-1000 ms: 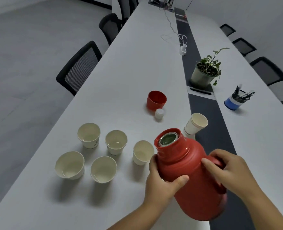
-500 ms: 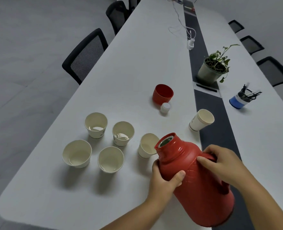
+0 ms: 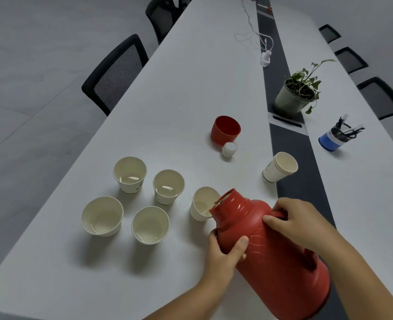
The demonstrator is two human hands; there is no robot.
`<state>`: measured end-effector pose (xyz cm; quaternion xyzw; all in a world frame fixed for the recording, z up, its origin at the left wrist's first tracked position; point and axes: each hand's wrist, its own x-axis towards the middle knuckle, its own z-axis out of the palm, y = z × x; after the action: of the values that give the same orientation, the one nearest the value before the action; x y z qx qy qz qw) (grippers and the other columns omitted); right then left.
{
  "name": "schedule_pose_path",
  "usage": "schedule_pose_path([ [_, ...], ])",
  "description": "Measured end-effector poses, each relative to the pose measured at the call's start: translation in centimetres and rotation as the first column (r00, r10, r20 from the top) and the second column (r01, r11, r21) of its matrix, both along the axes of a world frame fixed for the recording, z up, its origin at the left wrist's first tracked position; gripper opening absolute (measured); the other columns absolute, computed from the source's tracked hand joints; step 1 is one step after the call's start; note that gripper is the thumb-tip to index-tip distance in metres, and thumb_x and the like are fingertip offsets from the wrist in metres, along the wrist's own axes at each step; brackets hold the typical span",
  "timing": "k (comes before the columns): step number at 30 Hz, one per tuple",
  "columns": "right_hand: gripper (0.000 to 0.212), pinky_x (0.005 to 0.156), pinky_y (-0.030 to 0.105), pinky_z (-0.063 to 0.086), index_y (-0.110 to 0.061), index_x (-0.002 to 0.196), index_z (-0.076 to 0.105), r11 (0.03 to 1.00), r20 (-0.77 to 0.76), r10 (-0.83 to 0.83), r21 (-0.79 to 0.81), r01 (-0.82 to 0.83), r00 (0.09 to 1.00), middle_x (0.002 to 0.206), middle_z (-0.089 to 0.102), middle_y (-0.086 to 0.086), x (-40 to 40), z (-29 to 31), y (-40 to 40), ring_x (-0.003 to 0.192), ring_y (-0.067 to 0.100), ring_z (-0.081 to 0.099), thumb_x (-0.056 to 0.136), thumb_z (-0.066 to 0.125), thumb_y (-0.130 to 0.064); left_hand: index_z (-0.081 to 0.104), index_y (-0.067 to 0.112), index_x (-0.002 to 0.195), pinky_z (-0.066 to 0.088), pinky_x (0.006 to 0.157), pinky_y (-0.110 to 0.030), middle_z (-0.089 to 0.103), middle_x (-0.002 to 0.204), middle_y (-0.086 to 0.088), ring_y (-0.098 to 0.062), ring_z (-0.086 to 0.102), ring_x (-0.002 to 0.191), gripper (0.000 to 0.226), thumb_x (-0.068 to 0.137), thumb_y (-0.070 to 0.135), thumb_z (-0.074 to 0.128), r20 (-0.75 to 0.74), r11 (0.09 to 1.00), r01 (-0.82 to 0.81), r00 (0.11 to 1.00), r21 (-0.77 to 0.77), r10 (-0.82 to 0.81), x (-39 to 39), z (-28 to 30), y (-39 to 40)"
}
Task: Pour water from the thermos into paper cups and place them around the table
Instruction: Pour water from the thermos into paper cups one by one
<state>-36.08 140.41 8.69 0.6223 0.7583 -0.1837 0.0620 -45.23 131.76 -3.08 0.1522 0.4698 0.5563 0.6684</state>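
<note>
Five paper cups stand upright in a cluster on the white worktop (image 3: pixel 172 88); the red thermos (image 3: pixel 271 248) has tipped much further over the last second, from near upright with the open mouth facing up to steeply tilted left, its mouth now right over the rim of the fifth paper cup (image 3: pixel 203 203), touching or just above it, can't tell which. Left hand (image 3: pixel 223 255) has its grip wrapped round the thermos shoulder, thumb on top; right hand (image 3: pixel 299 221) is clenched on the handle at the back, same holds as before, only the tilt has changed. Means the pour into the last cup of the group is starting or about to; no stream visible at the spout, can't confirm flow. The other four – back-left cup (image 3: pixel 129 174), back-middle cup (image 3: pixel 168 186), front-left cup (image 3: pixel 102 215), front-middle cup (image 3: pixel 150 224) – show a glint of liquid low inside, so they look already served. A stack of spare cups (image 3: pixel 279 166) lies on its side, well apart to the right. Red lid cup (image 3: pixel 225 130) and white stopper (image 3: pixel 229 149) sit off the thermos, further back. Judgement: filling nearly done, distribution around the worktop not started. Risk: a light cup nudged by the heavy spout could tip
</note>
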Motion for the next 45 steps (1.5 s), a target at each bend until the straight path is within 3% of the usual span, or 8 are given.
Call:
schedule_pose_path([
  [3, 0.020, 0.066, 0.027, 0.043, -0.010, 0.084, 0.059, 1.000, 0.004, 0.020, -0.003, -0.020, 1.000, 0.080, 0.060, 0.000, -0.21, 0.11, 0.01, 0.077, 0.016, 0.056, 0.082, 0.058, -0.030, 0.045, 0.030, 0.103, 0.049, 0.060, -0.011, 0.061, 0.104, 0.004, -0.002, 0.064, 0.079, 0.048, 0.060, 0.036, 0.064, 0.001, 1.000, -0.003, 1.000, 0.000, 0.003, 0.01, -0.10, 0.03],
  [7, 0.018, 0.060, 0.019, 0.038, -0.013, 0.084, 0.059, 1.000, -0.012, 0.023, -0.005, -0.023, 1.000, 0.072, 0.053, -0.010, -0.14, 0.10, 0.11, 0.070, 0.008, 0.051, 0.082, 0.058, -0.031, 0.045, 0.026, 0.107, 0.049, 0.060, -0.011, 0.061, 0.101, 0.004, 0.007, 0.064, 0.068, 0.052, 0.060, 0.035, 0.064, -0.003, 1.000, -0.005, 1.000, 0.011, 0.005, 0.05, -0.23, 0.10],
  [18, 0.021, 0.064, 0.027, 0.044, -0.010, 0.085, 0.060, 1.000, -0.028, 0.023, -0.010, -0.023, 0.999, 0.077, 0.059, -0.002, -0.02, 0.12, -0.03, 0.074, 0.014, 0.055, 0.082, 0.058, -0.031, 0.045, 0.030, 0.106, 0.049, 0.061, -0.012, 0.062, 0.103, 0.003, 0.006, 0.065, 0.072, 0.059, 0.053, 0.043, 0.069, -0.025, 0.999, -0.006, 1.000, 0.032, 0.007, 0.02, -0.39, 0.05],
  [22, 0.020, 0.058, 0.019, 0.037, -0.010, 0.084, 0.059, 0.999, -0.028, 0.037, 0.013, -0.037, 0.999, 0.068, 0.052, -0.009, -0.23, 0.13, 0.17, 0.065, 0.006, 0.048, 0.082, 0.058, -0.030, 0.046, 0.030, 0.106, 0.049, 0.061, -0.011, 0.061, 0.105, 0.004, 0.004, 0.065, 0.075, 0.050, 0.060, 0.037, 0.065, -0.008, 0.999, -0.013, 1.000, 0.034, 0.013, 0.02, -0.34, 0.18],
  [27, 0.020, 0.057, 0.018, 0.035, -0.010, 0.084, 0.059, 0.999, -0.034, 0.047, 0.028, -0.046, 0.998, 0.066, 0.050, -0.011, -0.20, 0.06, 0.18, 0.063, 0.005, 0.046, 0.082, 0.058, -0.030, 0.047, 0.030, 0.104, 0.049, 0.062, -0.011, 0.063, 0.103, 0.005, 0.002, 0.065, 0.077, 0.068, 0.043, 0.052, 0.067, -0.003, 0.999, -0.024, 1.000, 0.036, 0.024, 0.10, -0.31, 0.21],
  [37, 0.019, 0.057, 0.019, 0.036, -0.011, 0.079, 0.058, 0.998, -0.028, 0.051, 0.023, -0.050, 0.998, 0.065, 0.051, -0.010, -0.23, 0.08, 0.31, 0.064, 0.005, 0.047, 0.082, 0.059, -0.030, 0.046, 0.031, 0.099, 0.049, 0.062, -0.011, 0.061, 0.104, 0.006, 0.004, 0.065, 0.077, 0.042, 0.061, 0.036, 0.064, -0.005, 0.999, -0.013, 1.000, 0.030, 0.013, 0.00, -0.16, 0.12],
  [41, 0.021, 0.060, 0.022, 0.039, -0.010, 0.084, 0.060, 0.999, -0.017, 0.047, 0.012, -0.047, 0.999, 0.067, 0.051, -0.010, -0.33, 0.13, 0.37, 0.066, 0.007, 0.048, 0.082, 0.058, -0.031, 0.047, 0.031, 0.099, 0.050, 0.064, -0.012, 0.062, 0.105, 0.005, 0.001, 0.065, 0.079, 0.052, 0.055, 0.044, 0.069, 0.001, 0.999, -0.020, 1.000, 0.032, 0.020, 0.07, -0.29, 0.12],
  [45, 0.022, 0.062, 0.024, 0.041, -0.010, 0.085, 0.060, 0.999, -0.012, 0.046, 0.004, -0.046, 0.999, 0.069, 0.053, -0.008, -0.43, 0.27, 0.44, 0.067, 0.008, 0.049, 0.082, 0.058, -0.031, 0.047, 0.030, 0.099, 0.049, 0.062, -0.011, 0.062, 0.102, 0.006, 0.003, 0.065, 0.076, 0.041, 0.061, 0.035, 0.064, 0.011, 0.999, -0.028, 1.000, 0.025, 0.028, 0.08, -0.26, 0.23],
])
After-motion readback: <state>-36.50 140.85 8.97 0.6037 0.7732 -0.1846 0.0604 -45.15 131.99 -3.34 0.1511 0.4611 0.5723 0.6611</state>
